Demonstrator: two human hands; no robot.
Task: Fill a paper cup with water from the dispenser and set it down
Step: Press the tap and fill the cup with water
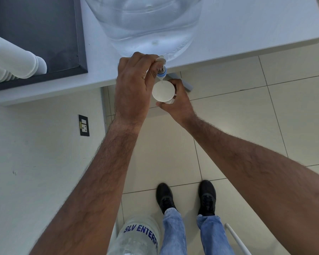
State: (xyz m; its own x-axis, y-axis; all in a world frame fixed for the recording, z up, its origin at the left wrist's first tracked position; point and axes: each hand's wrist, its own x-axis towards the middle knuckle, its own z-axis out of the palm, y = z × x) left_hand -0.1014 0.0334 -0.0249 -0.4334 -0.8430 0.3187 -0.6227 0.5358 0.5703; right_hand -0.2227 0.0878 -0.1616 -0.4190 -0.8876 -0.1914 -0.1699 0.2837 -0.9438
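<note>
Left hand: the left hand (134, 85) is curled closed over the tap (161, 70) of the dispenser, fingers wrapped on its white lever at the front edge of the counter (247, 30).
Right hand: the right hand (177, 100) is closed round the paper cup (163, 92) from below and the far side, thumb along its near wall.
Paper cup: upright, mouth up, held in the air directly under the blue spout, just off the counter's front edge; a thin stream of water runs into it at the rim side nearest the tap.
Dispenser: the clear water jar (147, 23) stands on the counter, close to the front edge, tap overhanging.
Spare cups: stacks of white cups (17, 59) lie on a dark tray (44, 24) at the counter's left end.
Floor: a second water jar (138, 236) stands beside the person's shoes (165, 197) on the tiles.
</note>
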